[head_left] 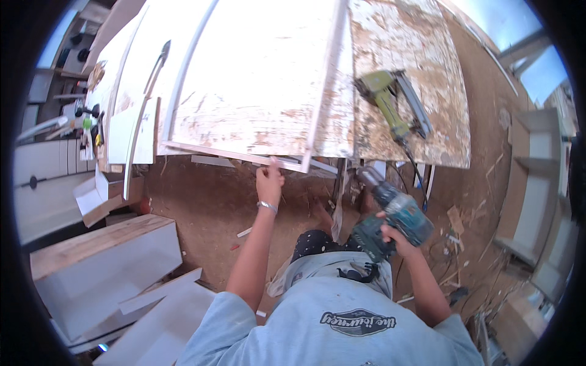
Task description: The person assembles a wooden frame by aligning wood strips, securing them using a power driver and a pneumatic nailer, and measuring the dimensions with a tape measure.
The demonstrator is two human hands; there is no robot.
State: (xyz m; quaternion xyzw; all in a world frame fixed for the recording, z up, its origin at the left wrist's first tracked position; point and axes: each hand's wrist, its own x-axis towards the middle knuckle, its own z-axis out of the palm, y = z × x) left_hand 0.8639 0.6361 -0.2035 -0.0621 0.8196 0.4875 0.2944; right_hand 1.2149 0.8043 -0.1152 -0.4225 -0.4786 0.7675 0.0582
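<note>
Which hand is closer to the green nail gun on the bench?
The right hand. It holds a teal drill below the nail gun, off the bench edge. The left hand grips the white frame farther to the left.

The left arm stretches forward, nearly straight, a bracelet at the wrist; the left hand (269,182) has its fingers (273,166) curled closed at the far end. The right arm bends at the elbow, the right hand (395,234) clenched, fingers wrapped tight.
</note>
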